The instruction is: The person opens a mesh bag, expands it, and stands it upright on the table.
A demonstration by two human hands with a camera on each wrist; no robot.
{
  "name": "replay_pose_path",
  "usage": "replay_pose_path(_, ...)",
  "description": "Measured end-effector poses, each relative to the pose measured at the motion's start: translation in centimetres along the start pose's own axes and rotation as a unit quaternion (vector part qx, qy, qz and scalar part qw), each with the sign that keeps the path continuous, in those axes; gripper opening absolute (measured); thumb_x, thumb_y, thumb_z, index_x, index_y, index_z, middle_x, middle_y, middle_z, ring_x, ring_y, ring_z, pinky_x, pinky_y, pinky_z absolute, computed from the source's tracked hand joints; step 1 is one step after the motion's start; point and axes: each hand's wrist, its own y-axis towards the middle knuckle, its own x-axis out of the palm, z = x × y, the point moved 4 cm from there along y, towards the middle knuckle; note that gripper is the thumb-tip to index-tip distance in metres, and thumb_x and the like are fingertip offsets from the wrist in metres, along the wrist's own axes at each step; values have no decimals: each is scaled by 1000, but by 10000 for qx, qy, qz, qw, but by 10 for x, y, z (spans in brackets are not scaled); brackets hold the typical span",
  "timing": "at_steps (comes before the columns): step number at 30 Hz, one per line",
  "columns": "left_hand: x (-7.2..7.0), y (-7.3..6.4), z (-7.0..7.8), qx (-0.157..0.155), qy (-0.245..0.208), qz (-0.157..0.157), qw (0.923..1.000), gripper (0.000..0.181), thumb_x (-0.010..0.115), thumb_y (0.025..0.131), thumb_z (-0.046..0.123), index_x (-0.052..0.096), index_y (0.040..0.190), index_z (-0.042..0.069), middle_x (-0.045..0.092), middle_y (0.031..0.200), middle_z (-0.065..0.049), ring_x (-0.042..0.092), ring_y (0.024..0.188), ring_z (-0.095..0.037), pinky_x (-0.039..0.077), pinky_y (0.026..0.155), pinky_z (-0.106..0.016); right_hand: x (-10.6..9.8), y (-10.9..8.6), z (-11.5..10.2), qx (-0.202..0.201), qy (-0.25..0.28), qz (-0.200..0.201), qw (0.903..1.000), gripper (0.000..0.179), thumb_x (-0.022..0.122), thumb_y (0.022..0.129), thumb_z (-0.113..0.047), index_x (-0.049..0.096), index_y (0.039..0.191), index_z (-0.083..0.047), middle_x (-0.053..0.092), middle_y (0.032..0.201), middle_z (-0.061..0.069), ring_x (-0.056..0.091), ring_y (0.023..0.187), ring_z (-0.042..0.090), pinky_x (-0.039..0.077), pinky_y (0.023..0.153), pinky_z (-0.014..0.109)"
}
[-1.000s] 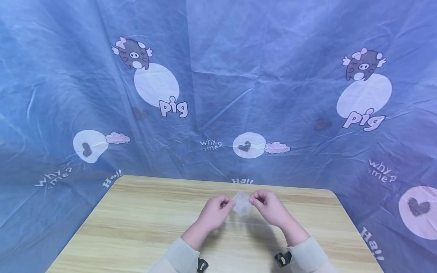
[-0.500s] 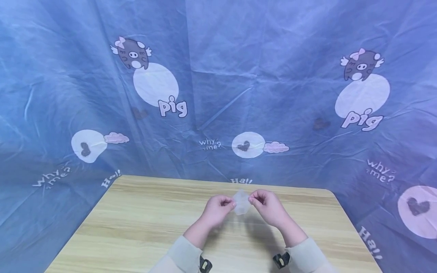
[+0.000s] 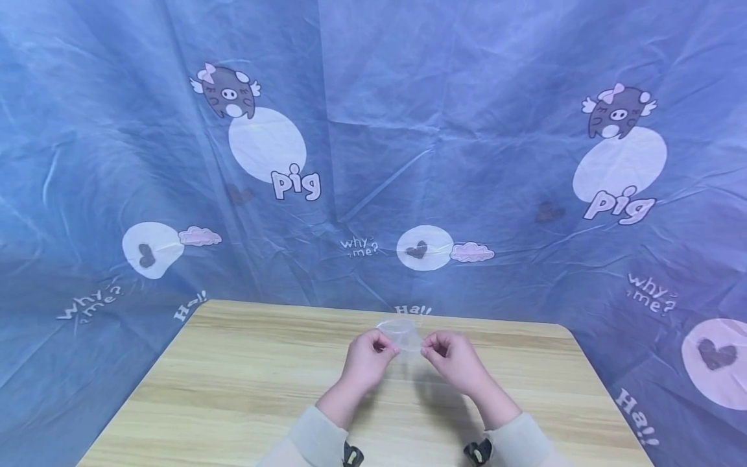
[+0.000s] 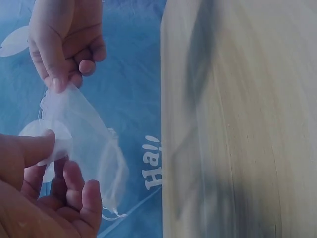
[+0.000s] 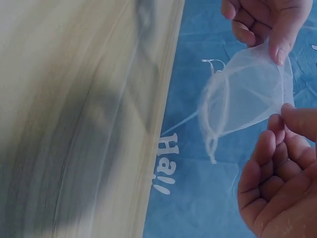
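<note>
A small sheer white drawstring bag point(image 5: 247, 91) hangs between my two hands, above the far part of the wooden table. My left hand point(image 3: 369, 360) pinches one corner of it between thumb and fingers. At the opposite corner my right hand point(image 3: 452, 360) pinches the fabric the same way. The gathered mouth lies on the side away from the fingertips and stands partly open, as the right wrist view shows. Thin white drawstring ends point(image 4: 115, 215) dangle from both sides of that mouth. Nothing shows inside the see-through fabric.
The pale wooden table point(image 3: 245, 376) reaches back to a blue curtain point(image 3: 373, 162) printed with pigs and words, which also rises on both sides. Light sleeves with black wrist mounts point(image 3: 480, 451) cover the forearms. Shadows of the arms fall on the wood.
The bag has gone from a flat, narrow shape to a wider one, its mouth now spread out toward the far left. My right hand has shifted slightly left.
</note>
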Motion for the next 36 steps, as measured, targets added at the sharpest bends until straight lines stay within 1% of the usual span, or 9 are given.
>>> replay_pose_path(3, 1, -1, 1, 62, 128, 56, 9999, 15, 82, 89, 4, 69, 82, 9, 66, 81, 4, 59, 77, -11, 53, 72, -29, 3, -1, 0, -141, -151, -177, 9996, 11, 72, 96, 2, 77, 104, 5, 77, 99, 14, 71, 88, 21, 58, 75, 26)
replay_pose_path(6, 1, -2, 2, 122, 204, 128, 9996, 16, 83, 87, 4, 70, 81, 10, 66, 79, 5, 59, 76, -10, 53, 72, -29, 5, -2, -2, -232, -339, -247, 9988, 11, 70, 97, 2, 79, 102, 2, 78, 106, 15, 72, 96, 25, 59, 80, 28)
replay_pose_path(11, 0, -2, 1, 128, 272, 369, 9989, 18, 86, 84, 3, 71, 79, 11, 65, 76, 6, 59, 74, -9, 53, 70, -27, 7, -3, -4, -38, -370, -127, 9992, 9, 71, 97, 1, 78, 92, -1, 77, 91, 6, 66, 80, 15, 55, 69, 27)
replay_pose_path(16, -1, -2, -2, 13, 161, 726, 9972, 23, 90, 79, 1, 69, 74, 12, 66, 71, 7, 59, 68, -8, 53, 65, -26, 7, -4, -5, 163, -479, 269, 9984, 14, 76, 94, -2, 76, 81, -7, 67, 72, -4, 52, 61, 9, 46, 56, 25)
replay_pose_path(21, 1, -2, -4, 30, -67, 929, 9956, 18, 88, 80, 0, 72, 83, 7, 63, 72, 5, 58, 67, -7, 53, 64, -24, 8, -3, -5, 206, -754, 763, 9940, 19, 80, 91, -7, 70, 74, -11, 62, 66, -6, 50, 57, 10, 45, 55, 25)
replay_pose_path(26, 6, -5, -4, 39, 97, 938, 9955, 12, 87, 85, 4, 75, 84, 8, 63, 79, 5, 58, 71, -6, 54, 65, -24, 9, -5, -5, 25, -918, 1055, 9902, 24, 79, 89, -5, 63, 72, -13, 64, 69, -5, 54, 60, 9, 48, 57, 26)
replay_pose_path(29, 7, -6, -3, 10, 251, 913, 9955, 12, 85, 87, 6, 75, 84, 11, 65, 82, 5, 60, 72, -7, 55, 66, -25, 10, -5, -6, -96, -825, 1122, 9902, 22, 79, 86, 0, 64, 75, -11, 67, 73, -3, 58, 64, 9, 52, 61, 25)
replay_pose_path(33, 7, -7, -1, -29, 451, 921, 9947, 11, 84, 88, 9, 75, 84, 13, 68, 80, 6, 61, 70, -7, 54, 65, -27, 13, -4, -7, -159, -614, 1123, 9917, 10, 78, 86, 5, 73, 90, -2, 69, 76, -2, 62, 68, 10, 56, 64, 25)
replay_pose_path(36, 6, -6, -1, -34, 591, 954, 9937, 12, 85, 87, 10, 75, 83, 14, 68, 77, 7, 61, 68, -6, 53, 63, -28, 15, -3, -8, -216, -637, 1120, 9914, 12, 77, 86, 6, 77, 97, 1, 71, 77, 0, 64, 70, 12, 57, 66, 26)
